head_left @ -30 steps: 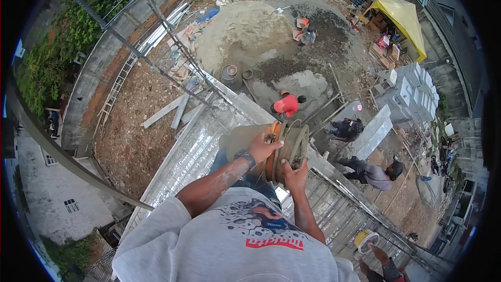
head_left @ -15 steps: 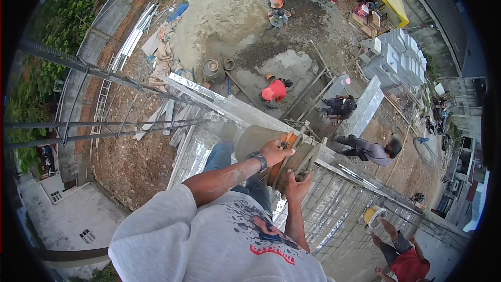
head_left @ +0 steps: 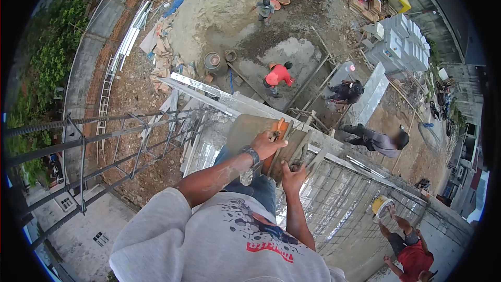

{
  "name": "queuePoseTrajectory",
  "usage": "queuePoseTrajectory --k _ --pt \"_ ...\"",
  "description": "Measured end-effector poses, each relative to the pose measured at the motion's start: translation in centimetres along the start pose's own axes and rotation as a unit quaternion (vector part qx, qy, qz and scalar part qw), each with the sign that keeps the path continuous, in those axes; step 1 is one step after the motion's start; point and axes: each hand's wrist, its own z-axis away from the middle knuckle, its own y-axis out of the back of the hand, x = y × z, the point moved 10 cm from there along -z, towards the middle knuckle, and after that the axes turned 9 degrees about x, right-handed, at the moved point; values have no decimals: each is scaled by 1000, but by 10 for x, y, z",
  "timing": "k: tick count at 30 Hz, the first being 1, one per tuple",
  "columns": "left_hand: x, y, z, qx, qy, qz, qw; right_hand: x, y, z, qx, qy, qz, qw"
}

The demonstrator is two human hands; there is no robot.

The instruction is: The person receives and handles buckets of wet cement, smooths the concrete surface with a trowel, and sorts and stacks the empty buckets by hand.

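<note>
Across my front lies a stack of nested, cement-stained buckets (head_left: 248, 131), tipped on its side. Its near bucket is grey-tan, and an orange bucket rim (head_left: 282, 127) shows among the greyish rims at the right end. My left hand (head_left: 269, 146), with a dark watch on the wrist, grips the orange rim from above. Lower down, my right hand (head_left: 293, 176) has its fingers hooked on a greyish rim, thumb raised. The fingers' far sides are partly hidden by the buckets.
Below me, rebar mesh (head_left: 334, 198) covers wet formwork. Tied rebar (head_left: 104, 138) sticks out on my left. A worker (head_left: 412, 256) at lower right holds a yellow bucket (head_left: 382, 206). Several other workers stand on the ground beyond the wall edge, near sand (head_left: 224, 15) and stacked grey blocks (head_left: 399, 44).
The stack and both hands have shifted slightly left and up in view, still gripped. The worker in red below has straightened somewhat. The viewpoint has turned a little, showing more rebar on the left.
</note>
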Motion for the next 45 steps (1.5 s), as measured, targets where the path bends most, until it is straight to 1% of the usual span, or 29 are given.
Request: queuePoseTrajectory --k 3,6,9,12,15,17,18,21,22,24,25,26,28,29,30,31,33,35,37,40,43,45 --pt "-10 -6 1 8 10 18 1000 -4 2 -2 -26 -2 16 1000" --pt "-17 -13 5 10 27 35 999 -2 6 -6 -46 6 -1 999" --pt "14 -6 33 -34 76 80 993 0 16 -10 -69 18 29 997" --pt "8 -26 38 24 61 78 995 -5 41 -12 -73 48 40 995" --pt "12 -53 49 7 60 102 993 13 67 -15 -88 -6 16 996" --pt "52 -54 78 1 56 122 991 33 89 -24 -77 49 19 996" --pt "67 -59 92 -5 55 132 990 29 102 -24 -69 75 22 995" --pt "68 -115 100 -102 31 200 974 34 144 -21 -51 72 45 995" --pt "83 -114 114 -92 30 179 979 41 151 -22 -52 71 -5 996" --pt "107 -118 141 -65 29 137 988 52 175 -21 -35 69 -7 997" --pt "108 -127 145 -70 23 128 989 56 186 -18 -29 66 -7 997" --pt "105 -139 148 -76 18 119 990 78 197 -22 -5 72 15 997" --pt "102 -155 156 -85 16 118 989 82 214 -20 16 110 39 993" --pt "94 -162 158 -91 29 116 989 83 219 -17 28 128 52 990" --pt "86 -169 158 -97 42 115 988 78 225 -12 33 127 69 989" --pt "79 -175 158 -104 54 114 987 78 227 -10 29 122 63 990" --pt "71 -182 161 -105 79 177 975 76 229 -7 19 111 54 992" --pt "68 -182 169 -119 101 221 963 68 228 1 15 98 75 992" --pt "85 -168 179 -142 116 249 951 61 223 4 14 98 92 991" --pt "62 -161 168 -164 129 169 963 64 208 8 5 104 96 990" --pt "66 -142 170 -113 116 247 955 75 194 11 -10 86 79 993" --pt "67 -127 170 -123 112 265 950 73 182 11 -10 89 84 992"
